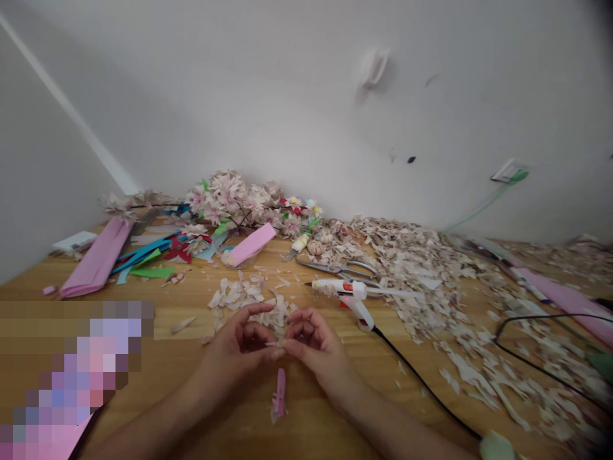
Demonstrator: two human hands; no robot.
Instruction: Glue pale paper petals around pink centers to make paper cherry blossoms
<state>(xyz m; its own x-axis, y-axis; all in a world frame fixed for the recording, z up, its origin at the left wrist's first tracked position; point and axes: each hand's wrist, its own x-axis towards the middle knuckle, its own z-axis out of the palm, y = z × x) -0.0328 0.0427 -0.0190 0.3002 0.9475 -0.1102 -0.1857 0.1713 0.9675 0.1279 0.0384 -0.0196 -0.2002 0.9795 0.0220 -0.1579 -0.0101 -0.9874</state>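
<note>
My left hand [242, 348] and my right hand [311, 342] meet over the wooden table [191, 306], fingertips pinched together on a small pale paper petal [278, 344]. Several loose petals [239, 295] lie just beyond my fingers. A small pink folded paper piece [279, 395] lies on the table between my wrists. A white glue gun [349, 294] rests to the right of my right hand, its black cord [416, 377] running toward me.
Scissors [340, 267] lie behind the glue gun. Paper flowers [234, 198] are heaped by the wall, with pink paper [96, 262] and coloured strips [148, 255] at left. Paper scraps [454, 287] cover the right side, beside a black cable [531, 319] and pink sheet [569, 297].
</note>
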